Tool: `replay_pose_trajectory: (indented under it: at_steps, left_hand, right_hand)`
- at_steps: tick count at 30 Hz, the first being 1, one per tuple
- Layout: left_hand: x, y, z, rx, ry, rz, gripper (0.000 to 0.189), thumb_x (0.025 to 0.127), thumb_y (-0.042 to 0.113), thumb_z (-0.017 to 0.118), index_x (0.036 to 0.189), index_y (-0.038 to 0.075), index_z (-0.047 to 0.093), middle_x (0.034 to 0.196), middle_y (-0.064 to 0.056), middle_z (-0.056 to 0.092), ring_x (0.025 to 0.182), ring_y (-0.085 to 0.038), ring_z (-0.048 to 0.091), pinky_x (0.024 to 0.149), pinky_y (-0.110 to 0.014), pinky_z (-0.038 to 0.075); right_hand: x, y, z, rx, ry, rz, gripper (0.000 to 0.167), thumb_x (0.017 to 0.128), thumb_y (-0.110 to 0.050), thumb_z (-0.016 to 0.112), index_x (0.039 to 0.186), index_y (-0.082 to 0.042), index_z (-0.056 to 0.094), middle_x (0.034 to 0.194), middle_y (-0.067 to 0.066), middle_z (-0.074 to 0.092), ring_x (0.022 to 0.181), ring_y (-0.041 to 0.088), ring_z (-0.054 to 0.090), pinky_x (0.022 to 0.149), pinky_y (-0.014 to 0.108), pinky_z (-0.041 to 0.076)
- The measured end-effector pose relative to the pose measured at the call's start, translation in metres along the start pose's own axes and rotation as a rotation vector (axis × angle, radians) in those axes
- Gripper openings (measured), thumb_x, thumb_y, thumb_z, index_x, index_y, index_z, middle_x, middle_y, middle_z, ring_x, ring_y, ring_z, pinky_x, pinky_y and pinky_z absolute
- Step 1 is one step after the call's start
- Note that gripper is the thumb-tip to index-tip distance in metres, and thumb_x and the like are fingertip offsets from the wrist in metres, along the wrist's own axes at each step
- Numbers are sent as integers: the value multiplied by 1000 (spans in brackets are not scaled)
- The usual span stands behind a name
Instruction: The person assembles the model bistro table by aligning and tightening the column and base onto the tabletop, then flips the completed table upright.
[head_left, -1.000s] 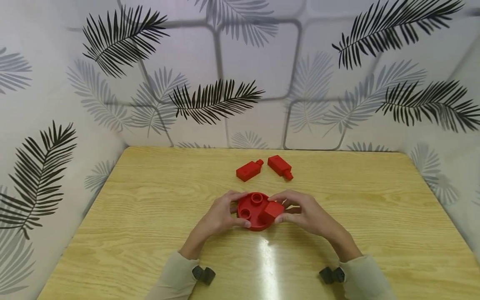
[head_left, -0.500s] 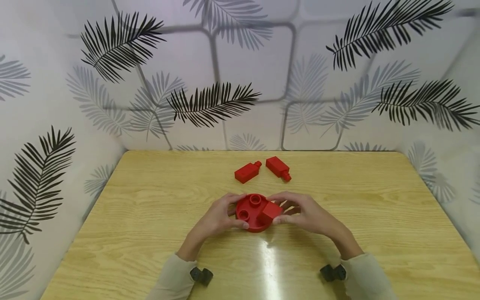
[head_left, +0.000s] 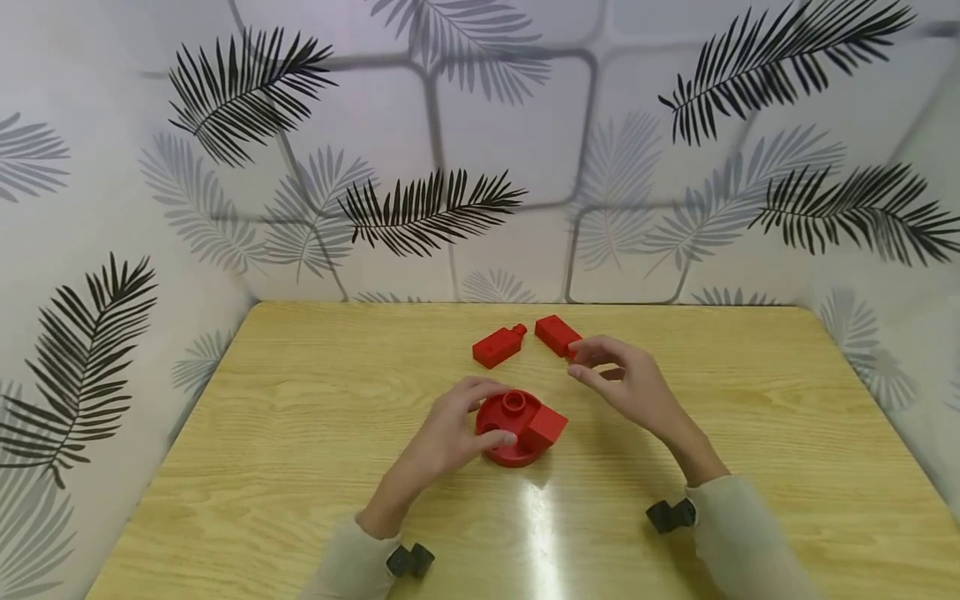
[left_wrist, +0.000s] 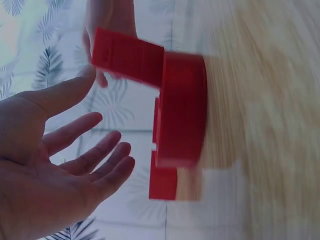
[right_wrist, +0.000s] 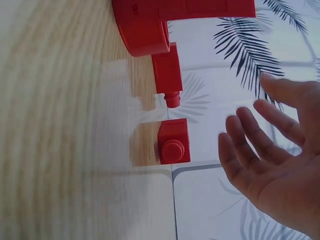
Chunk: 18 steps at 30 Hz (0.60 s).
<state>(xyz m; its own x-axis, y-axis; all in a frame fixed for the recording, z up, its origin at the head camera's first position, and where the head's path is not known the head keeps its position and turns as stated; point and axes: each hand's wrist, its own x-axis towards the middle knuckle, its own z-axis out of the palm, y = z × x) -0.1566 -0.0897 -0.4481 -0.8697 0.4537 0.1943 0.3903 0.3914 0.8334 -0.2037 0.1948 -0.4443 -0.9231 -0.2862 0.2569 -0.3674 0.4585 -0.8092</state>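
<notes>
A round red base [head_left: 501, 457] with raised ring sockets lies on the table, and a red block [head_left: 550, 423] stands tilted in its right side. My left hand [head_left: 450, 427] hovers at the base's left, thumb and fingers spread over its rim. In the left wrist view those fingers [left_wrist: 107, 150] stand apart from the base. My right hand [head_left: 630, 383] is beside the right-hand loose red block [head_left: 555, 333], its fingertips overlapping that block's knobbed end in the head view. The right wrist view shows a gap between this hand and the block [right_wrist: 174, 135]. Neither hand grips anything.
Another red block [head_left: 497, 347] with a knobbed end lies behind the base, left of the first loose one. The wooden table [head_left: 300, 417] ends at a wall covering [head_left: 510, 108] printed with leaves.
My right hand has let go of the block in the base and moved back toward the right-hand loose block. My left hand has loosened from the base, its thumb now over it.
</notes>
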Motion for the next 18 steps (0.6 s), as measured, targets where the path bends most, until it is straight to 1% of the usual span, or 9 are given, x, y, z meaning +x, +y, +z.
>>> replay_pose_trajectory:
  at_steps: [1,4,5,8,12,14,18]
  left_hand:
    - [0,4,3,-12,7,21,53,85,12,85,132,-1,64,130,-18,61,119,-38,59,99,-54,55]
    - [1,13,16,-55,24,47,52,86,13,85,131,0,66,128,-16,64,114,-36,62,95,-52,57]
    - [1,16,20,-59,32,51,51,86,14,86,131,1,66,127,-15,65,113,-34,62,94,-51,57]
    - [1,21,31,-57,65,32,51,85,18,87,130,4,67,126,-10,67,113,-28,63,96,-47,57]
    - [2,23,42,-41,134,5,49,82,18,89,126,7,71,120,-5,68,110,-20,64,94,-39,58]
    - [2,22,45,-59,164,-4,48,81,15,90,124,6,72,117,-5,69,106,-20,65,91,-36,60]
    - [4,24,50,-102,197,-5,45,80,12,90,121,4,72,115,-7,68,100,-21,68,86,-32,61]
  right_hand:
    - [4,1,-1,-12,21,2,31,95,-21,77,122,-8,70,104,4,74,97,21,69,81,38,62]
    - [17,6,-1,-58,77,16,35,95,-21,77,124,-4,69,105,9,74,98,24,69,81,43,62]
    - [21,8,0,-68,89,23,35,95,-20,77,125,-4,69,106,10,73,99,26,69,82,45,62]
    - [32,15,3,-92,118,35,37,94,-18,77,126,-2,68,109,17,71,101,32,69,82,49,62]
    - [44,24,9,-98,113,40,41,93,-13,78,128,3,65,116,24,68,104,39,67,84,53,61]
    - [50,28,13,-110,100,46,43,92,-12,78,128,6,64,118,27,66,104,42,67,86,54,60]
    - [59,33,19,-158,80,96,45,92,-14,78,129,6,63,119,27,64,106,44,66,93,55,57]
